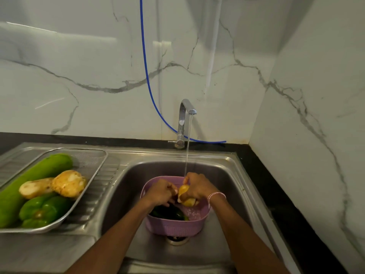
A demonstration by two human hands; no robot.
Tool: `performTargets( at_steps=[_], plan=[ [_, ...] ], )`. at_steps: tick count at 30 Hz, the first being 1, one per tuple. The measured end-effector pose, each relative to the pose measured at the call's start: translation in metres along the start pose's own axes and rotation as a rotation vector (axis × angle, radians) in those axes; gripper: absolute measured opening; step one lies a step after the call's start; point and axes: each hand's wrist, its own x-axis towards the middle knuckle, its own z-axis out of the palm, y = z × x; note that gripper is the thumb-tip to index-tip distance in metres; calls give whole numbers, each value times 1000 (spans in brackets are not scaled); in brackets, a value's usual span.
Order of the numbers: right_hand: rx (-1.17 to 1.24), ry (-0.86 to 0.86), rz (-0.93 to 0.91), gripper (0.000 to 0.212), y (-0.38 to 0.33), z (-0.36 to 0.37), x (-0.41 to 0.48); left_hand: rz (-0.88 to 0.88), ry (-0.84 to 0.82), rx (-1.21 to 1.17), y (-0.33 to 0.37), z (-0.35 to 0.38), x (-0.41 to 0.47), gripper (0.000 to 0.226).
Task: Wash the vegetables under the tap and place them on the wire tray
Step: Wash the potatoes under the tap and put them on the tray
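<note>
Washing step: right hand (198, 189) and left hand (160, 192) curl their fingers around a yellow vegetable (184, 194) under the tap (185, 115) — next, probably a carry left to the wire tray (84, 202).

Behind the sink (223, 175) stands the tap (182, 119). In the sink sits a basket (173, 226), and above it the left hand (159, 192) and right hand (197, 187) hold a vegetable (184, 191). Left of the sink, the wire tray (92, 173) holds a gourd (39, 171) and pepper (42, 211).

You have steel sink unit (227, 161): wire tray (88, 159) resting on left drainboard (102, 194), purple basket (173, 226) standing in basin (138, 175) over drain (176, 240).
</note>
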Motion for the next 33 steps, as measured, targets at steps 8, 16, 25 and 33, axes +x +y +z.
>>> performTargets(
  at_steps=[8,16,25,33],
  plan=[
    [26,303,-150,49,-22,-20,-8,85,182,-100,18,-19,-17,18],
    [270,640,-265,55,-42,-43,-30,264,299,-294,54,-34,-36,17],
    [-217,394,-257,43,-34,-12,-51,-86,-23,-485,39,-22,-62,24],
    [236,454,-346,39,-95,-23,-42,138,253,-448,49,-61,-91,37]
  ],
)
